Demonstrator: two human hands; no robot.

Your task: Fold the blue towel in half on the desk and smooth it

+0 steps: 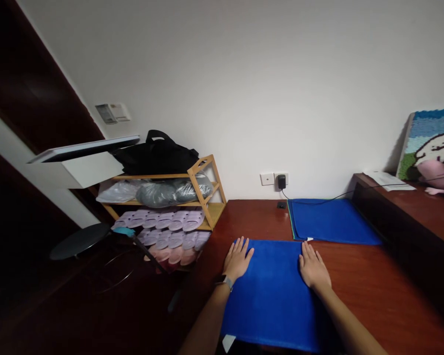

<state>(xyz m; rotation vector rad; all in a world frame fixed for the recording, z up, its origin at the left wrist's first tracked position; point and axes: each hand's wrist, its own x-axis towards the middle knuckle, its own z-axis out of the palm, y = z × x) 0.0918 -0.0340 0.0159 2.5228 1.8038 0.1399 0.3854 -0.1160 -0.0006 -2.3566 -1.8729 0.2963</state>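
A blue cloth (pixel 272 296) lies spread flat on the reddish-brown wooden table, with a white tag at its near left corner. My left hand (pixel 238 259) rests palm down on its far left corner, fingers stretched out; a watch is on that wrist. On the far right corner lies my right hand (pixel 314 266), also flat with its fingers extended. Neither hand grips anything. Just beyond the right hand, more blue cloth (pixel 333 222) lies folded or stacked near the wall, with a white tag and a green edge.
Left of the table stands a wooden shoe rack (pixel 202 190) with slippers (pixel 170 219), plastic-wrapped bundles and a black bag (pixel 159 155). A round stool (pixel 81 240) is further left. A black charger (pixel 281 181) trails its cable over the far cloth toward a raised ledge (pixel 425 207) at right.
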